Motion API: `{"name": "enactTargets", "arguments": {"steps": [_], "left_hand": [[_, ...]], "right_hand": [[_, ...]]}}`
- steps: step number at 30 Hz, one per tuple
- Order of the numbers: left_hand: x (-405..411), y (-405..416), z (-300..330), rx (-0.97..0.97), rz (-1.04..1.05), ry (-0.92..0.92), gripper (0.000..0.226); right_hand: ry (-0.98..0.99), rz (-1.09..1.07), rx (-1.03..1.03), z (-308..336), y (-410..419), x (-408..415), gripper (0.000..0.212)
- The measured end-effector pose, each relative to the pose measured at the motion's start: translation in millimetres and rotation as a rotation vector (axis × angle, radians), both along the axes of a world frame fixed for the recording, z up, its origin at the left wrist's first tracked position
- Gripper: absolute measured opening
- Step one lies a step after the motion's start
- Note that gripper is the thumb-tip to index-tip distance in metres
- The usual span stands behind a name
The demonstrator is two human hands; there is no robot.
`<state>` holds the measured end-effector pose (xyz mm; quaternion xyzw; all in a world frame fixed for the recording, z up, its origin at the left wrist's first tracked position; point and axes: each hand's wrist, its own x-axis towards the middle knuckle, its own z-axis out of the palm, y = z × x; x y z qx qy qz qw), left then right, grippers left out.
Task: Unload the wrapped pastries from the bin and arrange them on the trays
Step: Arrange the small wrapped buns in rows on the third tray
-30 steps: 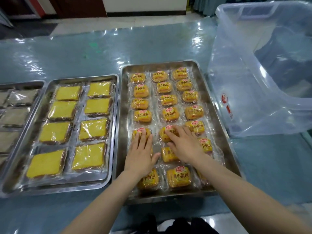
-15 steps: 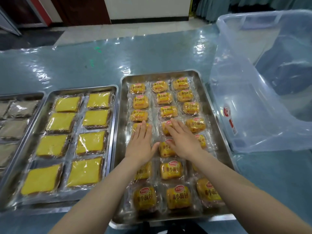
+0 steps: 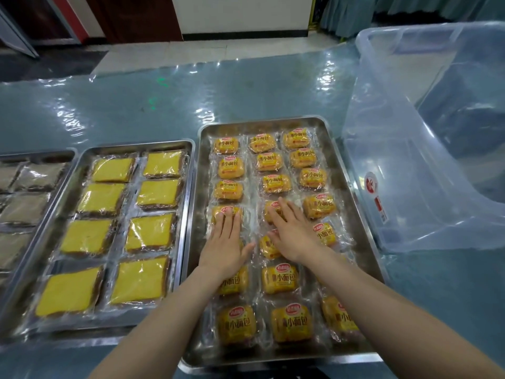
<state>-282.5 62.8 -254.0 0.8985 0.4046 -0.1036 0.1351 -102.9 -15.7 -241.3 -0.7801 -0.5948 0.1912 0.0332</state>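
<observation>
A steel tray (image 3: 352, 187) in the middle holds several small wrapped orange buns (image 3: 274, 183) in three columns. My left hand (image 3: 225, 247) lies flat with straight fingers on the left column, fingertips on one bun. My right hand (image 3: 293, 235) lies flat on the middle column, fingers spread over a bun there. To the right stands a clear plastic bin (image 3: 410, 165), tilted; no pastries show inside it. Left of the bun tray, a second steel tray (image 3: 188, 187) carries wrapped yellow cake slices (image 3: 159, 192) in two columns.
A third tray (image 3: 35, 155) with wrapped brown slices sits at the far left edge. The table is covered in shiny blue-green plastic sheeting (image 3: 164, 110). Beyond it lies a tiled floor (image 3: 191, 54) and a wall.
Both hands slid farther up the bun tray, staying flat on the packets. The view tilted so the trays sit lower and nearer in the frame.
</observation>
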Motion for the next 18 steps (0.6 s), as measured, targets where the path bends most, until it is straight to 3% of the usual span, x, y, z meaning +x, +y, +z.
{"name": "enactTargets", "arguments": {"steps": [6,11,18], "left_hand": [[3.5,-5.3,6.0,0.034,0.006,-0.042,0.086],[33.4,-25.1,16.9,0.078,-0.128,-0.147,0.082],[58.9,-57.2,9.3,-0.021,-0.304,-0.082,0.092]], "right_hand": [[0.037,-0.019,0.193,6.8,-32.4,25.6,0.056],[0.036,-0.057,0.210,6.7,-81.5,60.2,0.046],[0.002,-0.089,0.009,-3.0,-114.3,52.0,0.083]]}}
